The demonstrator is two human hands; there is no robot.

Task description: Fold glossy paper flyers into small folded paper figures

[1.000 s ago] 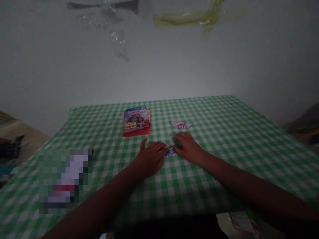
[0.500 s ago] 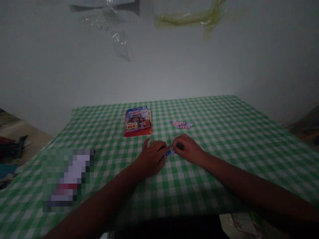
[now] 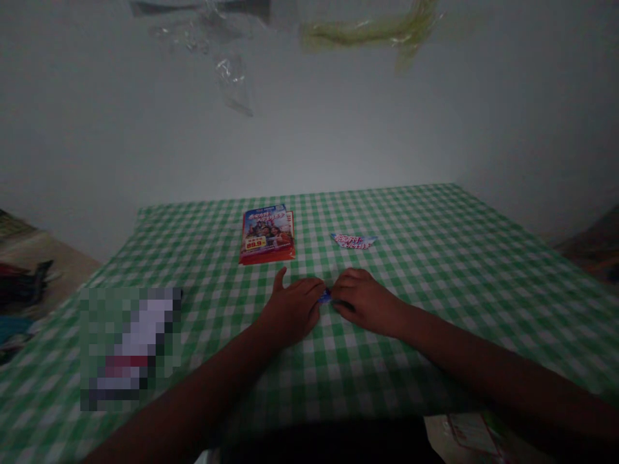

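Note:
A small blue printed paper (image 3: 324,298), apparently folded, lies between my two hands near the middle of the table, mostly covered by fingers. My left hand (image 3: 293,310) is closed on its left end, thumb side toward me hard to see and one finger sticking up. The curled fingers of my right hand (image 3: 363,299) press on the right end, close to the tablecloth. Beyond my right hand lies a folded paper piece (image 3: 354,241) with white and pink lettering. To the far left rests a stack of printed flyers (image 3: 267,235), blue and red, the top one marked 89.9.
A green and white checked cloth (image 3: 411,238) covers the table. On the left lies a pixelated pale, long object (image 3: 140,341) with dark edges. Behind the table rises a wall (image 3: 358,122) with strips of tape (image 3: 367,35) and torn plastic (image 3: 235,84).
My right hand has turned and lowered, its fingers now laid over the paper's right end, so less of the paper shows. My left hand has barely moved.

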